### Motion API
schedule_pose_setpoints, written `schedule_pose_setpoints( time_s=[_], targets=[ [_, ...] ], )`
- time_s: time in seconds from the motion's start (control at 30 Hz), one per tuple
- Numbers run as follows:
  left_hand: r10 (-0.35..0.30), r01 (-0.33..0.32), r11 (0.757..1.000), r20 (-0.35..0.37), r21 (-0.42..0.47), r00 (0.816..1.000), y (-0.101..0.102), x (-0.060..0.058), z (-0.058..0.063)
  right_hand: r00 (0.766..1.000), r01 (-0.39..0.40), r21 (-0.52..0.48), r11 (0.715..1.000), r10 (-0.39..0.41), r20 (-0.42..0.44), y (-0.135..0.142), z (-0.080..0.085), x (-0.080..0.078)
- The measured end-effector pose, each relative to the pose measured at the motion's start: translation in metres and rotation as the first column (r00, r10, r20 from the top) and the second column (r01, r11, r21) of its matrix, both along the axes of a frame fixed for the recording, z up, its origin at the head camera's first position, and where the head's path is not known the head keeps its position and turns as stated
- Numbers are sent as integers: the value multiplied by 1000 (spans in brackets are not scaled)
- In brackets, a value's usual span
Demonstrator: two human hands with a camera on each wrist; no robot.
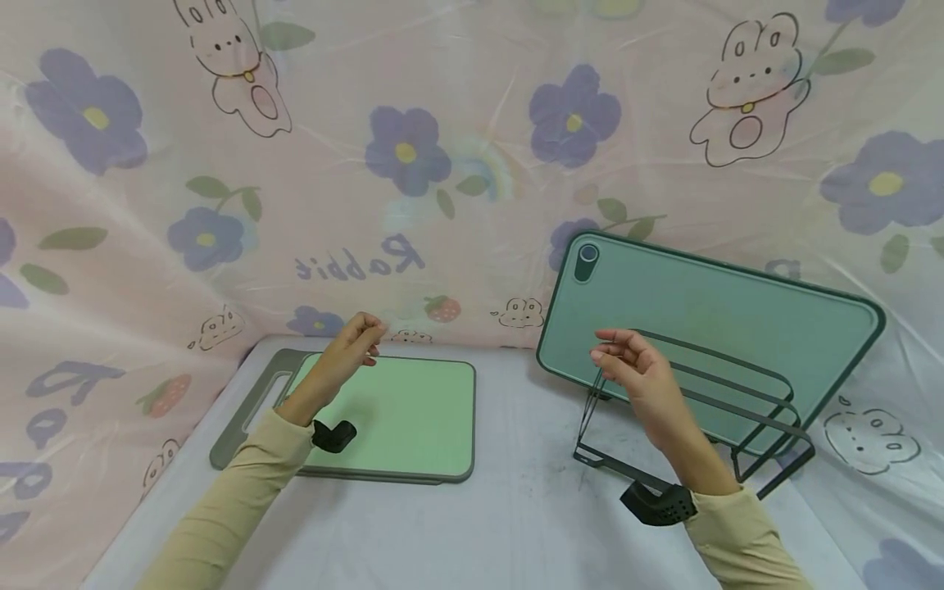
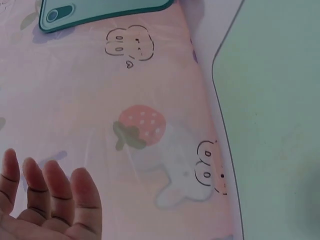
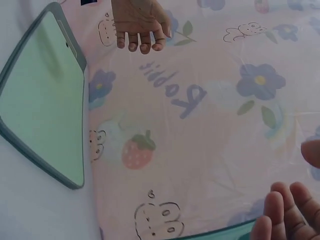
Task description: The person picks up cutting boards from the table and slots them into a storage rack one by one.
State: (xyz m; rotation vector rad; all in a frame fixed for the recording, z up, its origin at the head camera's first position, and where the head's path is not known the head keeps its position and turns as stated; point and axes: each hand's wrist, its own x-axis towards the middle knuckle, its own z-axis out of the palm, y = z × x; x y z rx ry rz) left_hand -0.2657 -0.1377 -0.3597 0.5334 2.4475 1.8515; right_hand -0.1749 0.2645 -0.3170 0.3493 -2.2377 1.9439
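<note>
My left hand [image 1: 341, 362] hovers over a light green cutting board [image 1: 413, 418] with a grey rim and a grey handle end, lying flat on the table. A second edge shows beneath that board. No object is in the left hand, whose fingers [image 2: 61, 200] are loosely bent in the left wrist view. On the other side, a large teal cutting board [image 1: 708, 287] stands tilted in a dark wire rack [image 1: 615, 465]. My right hand [image 1: 642, 381] is raised in front of the rack and overlaps it, its fingers relaxed and holding nothing.
A pale cloth [image 1: 509, 508] covers the table. Behind it hangs a pink printed sheet [image 1: 472, 238] with flowers and rabbits, which also runs along the left side. Black wrist mounts sit on the left wrist [image 1: 335, 436] and right wrist [image 1: 659, 502].
</note>
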Motion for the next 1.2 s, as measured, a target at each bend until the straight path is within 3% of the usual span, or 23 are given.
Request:
schedule_pose_setpoints(
  time_s=[0.4,0.67,0.93,1.2],
  targets=[
    [94,-94,995,-6,-40,996,-34,4,-12,993,15,-114,993,-1,119,-24,-29,-15],
    [155,-155,985,-12,-75,988,-59,6,-20,983,34,-124,992,-10,186,-38,-43,-25],
    [209,-213,969,-46,-127,977,-83,3,-34,974,37,-150,988,-3,225,-54,-58,-37],
    [228,-234,954,-55,-185,972,-107,1,-45,963,45,-193,980,9,271,-64,-76,-49]
  ],
)
